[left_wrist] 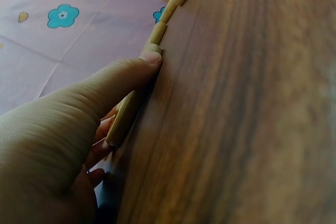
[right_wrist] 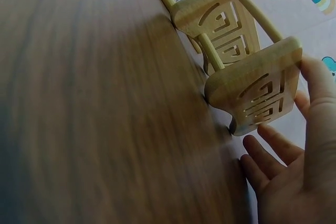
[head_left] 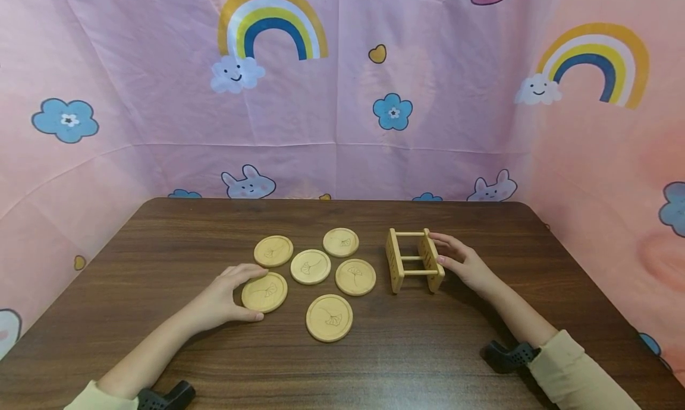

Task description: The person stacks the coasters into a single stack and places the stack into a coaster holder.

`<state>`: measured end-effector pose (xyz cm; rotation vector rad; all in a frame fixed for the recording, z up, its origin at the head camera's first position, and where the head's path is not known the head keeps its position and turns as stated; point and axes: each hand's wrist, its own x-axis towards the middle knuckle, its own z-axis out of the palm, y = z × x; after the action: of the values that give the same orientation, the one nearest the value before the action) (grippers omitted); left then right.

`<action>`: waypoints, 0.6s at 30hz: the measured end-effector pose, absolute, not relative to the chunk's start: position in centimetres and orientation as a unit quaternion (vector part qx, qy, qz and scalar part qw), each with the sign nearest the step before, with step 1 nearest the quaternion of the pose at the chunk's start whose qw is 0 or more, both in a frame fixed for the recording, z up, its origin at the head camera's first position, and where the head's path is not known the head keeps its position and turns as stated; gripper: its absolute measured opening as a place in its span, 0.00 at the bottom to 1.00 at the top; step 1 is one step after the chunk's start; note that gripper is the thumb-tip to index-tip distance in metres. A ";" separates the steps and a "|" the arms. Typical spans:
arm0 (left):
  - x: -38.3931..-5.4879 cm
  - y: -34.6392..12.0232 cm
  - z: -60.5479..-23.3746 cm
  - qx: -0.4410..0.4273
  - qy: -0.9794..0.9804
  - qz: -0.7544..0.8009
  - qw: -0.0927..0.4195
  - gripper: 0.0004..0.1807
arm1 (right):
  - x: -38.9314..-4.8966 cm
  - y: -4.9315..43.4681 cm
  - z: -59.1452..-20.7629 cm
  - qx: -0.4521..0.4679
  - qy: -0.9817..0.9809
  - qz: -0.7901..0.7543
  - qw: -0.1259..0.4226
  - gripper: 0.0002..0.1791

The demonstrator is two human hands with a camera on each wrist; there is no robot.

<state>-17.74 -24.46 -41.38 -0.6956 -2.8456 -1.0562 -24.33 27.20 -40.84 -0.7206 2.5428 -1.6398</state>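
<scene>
Head view: wide left grip [head_left: 225, 292] clasps a disc [head_left: 265, 292], relaxed right grip [head_left: 470, 270] touches a rack [head_left: 420, 273]

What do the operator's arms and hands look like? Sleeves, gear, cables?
Left hand and right hand: no gloves. Left sleeve and right sleeve: pale yellowish-beige, plain where visible, ending on the forearm. By each cuff sits a chunky black device: left device, right device, with small dots on the casing. No cables visible.
</scene>
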 end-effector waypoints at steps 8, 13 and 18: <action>-17.7 -24.5 -41.3 -0.217 -0.915 -0.339 0.014 0.45 | -24.3 27.0 -40.9 -0.219 0.829 -0.514 0.015 0.28; -17.7 -24.5 -41.2 -0.218 -0.914 -0.341 0.016 0.44 | -24.2 27.1 -40.7 -0.216 0.828 -0.517 0.018 0.29; -17.8 -24.5 -41.2 -0.222 -0.911 -0.347 0.019 0.43 | -24.1 27.1 -40.6 -0.214 0.830 -0.514 0.019 0.29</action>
<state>-17.75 -24.49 -41.19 -0.6878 -2.8272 -1.0782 -24.09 27.14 -40.62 -0.6637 2.5768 -1.5966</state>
